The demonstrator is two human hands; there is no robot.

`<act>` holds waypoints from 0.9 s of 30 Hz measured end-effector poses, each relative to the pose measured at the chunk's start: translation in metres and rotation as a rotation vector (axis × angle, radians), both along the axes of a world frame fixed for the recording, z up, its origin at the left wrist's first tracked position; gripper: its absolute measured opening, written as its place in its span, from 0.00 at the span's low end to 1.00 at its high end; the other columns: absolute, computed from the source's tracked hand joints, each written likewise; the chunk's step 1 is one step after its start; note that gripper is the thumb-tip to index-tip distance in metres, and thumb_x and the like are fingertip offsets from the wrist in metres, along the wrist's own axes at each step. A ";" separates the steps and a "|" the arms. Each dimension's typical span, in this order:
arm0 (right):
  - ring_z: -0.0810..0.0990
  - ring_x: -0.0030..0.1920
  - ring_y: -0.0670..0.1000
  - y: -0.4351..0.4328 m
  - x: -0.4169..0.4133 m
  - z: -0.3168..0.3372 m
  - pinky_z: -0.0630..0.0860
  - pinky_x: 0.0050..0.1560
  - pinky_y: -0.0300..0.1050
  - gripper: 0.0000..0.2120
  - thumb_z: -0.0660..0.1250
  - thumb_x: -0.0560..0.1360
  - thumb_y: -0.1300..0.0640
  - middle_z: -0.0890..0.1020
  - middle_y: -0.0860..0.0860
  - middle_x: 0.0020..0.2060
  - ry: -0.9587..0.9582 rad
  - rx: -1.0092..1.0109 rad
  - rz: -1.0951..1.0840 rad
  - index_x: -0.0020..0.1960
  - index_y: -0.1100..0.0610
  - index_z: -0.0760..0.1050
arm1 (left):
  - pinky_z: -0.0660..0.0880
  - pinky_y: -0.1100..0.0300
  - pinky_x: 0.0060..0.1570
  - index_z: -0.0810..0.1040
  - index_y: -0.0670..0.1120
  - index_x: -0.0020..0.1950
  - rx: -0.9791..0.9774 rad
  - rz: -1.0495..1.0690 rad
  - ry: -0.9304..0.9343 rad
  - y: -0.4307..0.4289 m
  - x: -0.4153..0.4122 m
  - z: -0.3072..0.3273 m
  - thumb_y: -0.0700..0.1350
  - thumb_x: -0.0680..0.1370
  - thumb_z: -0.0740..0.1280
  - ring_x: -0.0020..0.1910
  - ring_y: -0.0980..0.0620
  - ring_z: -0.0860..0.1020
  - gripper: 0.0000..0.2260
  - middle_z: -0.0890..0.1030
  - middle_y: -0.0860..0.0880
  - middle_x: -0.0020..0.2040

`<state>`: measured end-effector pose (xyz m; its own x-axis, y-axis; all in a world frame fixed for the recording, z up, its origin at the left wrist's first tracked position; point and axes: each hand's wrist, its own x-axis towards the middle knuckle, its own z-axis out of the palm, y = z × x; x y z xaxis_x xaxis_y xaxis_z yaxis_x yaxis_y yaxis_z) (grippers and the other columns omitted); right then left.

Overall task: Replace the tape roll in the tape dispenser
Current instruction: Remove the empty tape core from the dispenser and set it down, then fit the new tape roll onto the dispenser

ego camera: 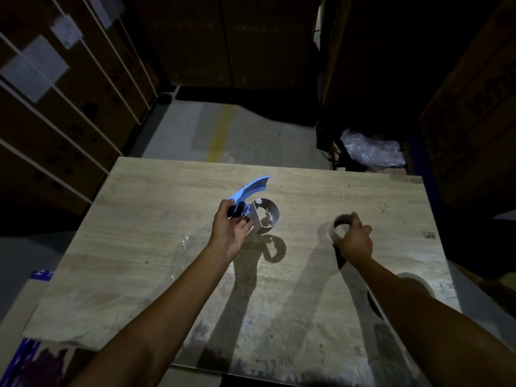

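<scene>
Gripping the tape dispenser (pixel 252 203) by its handle, the left hand (pixel 230 227) holds it above the table (pixel 167 247) — its empty cradle faces right, toward the right hand (pixel 356 238) closed around the tape roll (pixel 341 223).

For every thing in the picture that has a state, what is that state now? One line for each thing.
tape dispenser: held up over the table, metal roll holder empty
left hand: closed on the dispenser's handle
tape roll: out of the dispenser, gripped at table level
right hand: closed on the tape roll
wooden table: lit, worn surface
</scene>
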<state>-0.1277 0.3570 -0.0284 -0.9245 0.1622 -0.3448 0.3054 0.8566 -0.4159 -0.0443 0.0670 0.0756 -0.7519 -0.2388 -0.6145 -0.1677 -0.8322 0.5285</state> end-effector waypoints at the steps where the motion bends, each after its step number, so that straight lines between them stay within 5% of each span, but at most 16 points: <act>1: 0.78 0.55 0.68 0.000 0.000 0.000 0.78 0.54 0.56 0.46 0.75 0.72 0.46 0.64 0.65 0.67 -0.014 0.001 0.000 0.80 0.51 0.50 | 0.73 0.48 0.66 0.75 0.42 0.48 0.000 -0.005 0.003 0.000 0.000 0.000 0.44 0.78 0.64 0.58 0.39 0.78 0.06 0.79 0.39 0.51; 8: 0.72 0.64 0.69 0.003 0.006 0.007 0.75 0.61 0.61 0.61 0.82 0.63 0.51 0.59 0.64 0.72 -0.059 -0.055 -0.028 0.80 0.49 0.42 | 0.75 0.48 0.63 0.75 0.42 0.49 -0.007 -0.028 0.013 0.001 0.000 0.004 0.44 0.78 0.64 0.58 0.39 0.78 0.06 0.79 0.39 0.51; 12: 0.62 0.70 0.70 -0.008 0.018 0.022 0.71 0.64 0.64 0.53 0.77 0.69 0.47 0.52 0.63 0.76 0.039 -0.007 -0.075 0.80 0.51 0.45 | 0.76 0.48 0.62 0.74 0.42 0.50 0.008 -0.036 0.014 -0.002 0.004 0.004 0.44 0.78 0.65 0.59 0.38 0.77 0.06 0.78 0.39 0.52; 17: 0.59 0.74 0.66 -0.048 0.043 0.055 0.66 0.69 0.63 0.41 0.71 0.74 0.51 0.55 0.62 0.77 0.252 -0.090 -0.014 0.79 0.57 0.52 | 0.76 0.49 0.60 0.75 0.42 0.48 0.030 -0.042 0.024 -0.006 0.012 0.006 0.43 0.77 0.65 0.57 0.39 0.77 0.04 0.78 0.40 0.49; 20: 0.63 0.74 0.62 -0.084 0.063 0.081 0.65 0.70 0.57 0.37 0.69 0.77 0.47 0.59 0.61 0.76 0.330 -0.227 0.076 0.78 0.58 0.56 | 0.79 0.49 0.55 0.75 0.42 0.49 0.061 -0.047 0.019 -0.010 0.019 0.007 0.43 0.77 0.66 0.58 0.38 0.78 0.05 0.78 0.39 0.50; 25: 0.76 0.64 0.54 -0.143 0.103 0.116 0.77 0.60 0.57 0.41 0.62 0.73 0.30 0.65 0.53 0.74 0.290 -0.453 0.177 0.78 0.50 0.56 | 0.76 0.48 0.61 0.75 0.42 0.50 0.074 -0.081 0.014 -0.020 0.033 0.007 0.44 0.77 0.65 0.61 0.38 0.78 0.06 0.79 0.38 0.53; 27: 0.75 0.65 0.53 -0.161 0.113 0.121 0.76 0.61 0.55 0.45 0.64 0.69 0.27 0.67 0.51 0.73 0.242 -0.421 0.239 0.78 0.49 0.55 | 0.79 0.51 0.51 0.75 0.42 0.51 0.062 -0.115 0.001 -0.026 0.038 0.006 0.45 0.77 0.66 0.57 0.38 0.79 0.08 0.79 0.38 0.52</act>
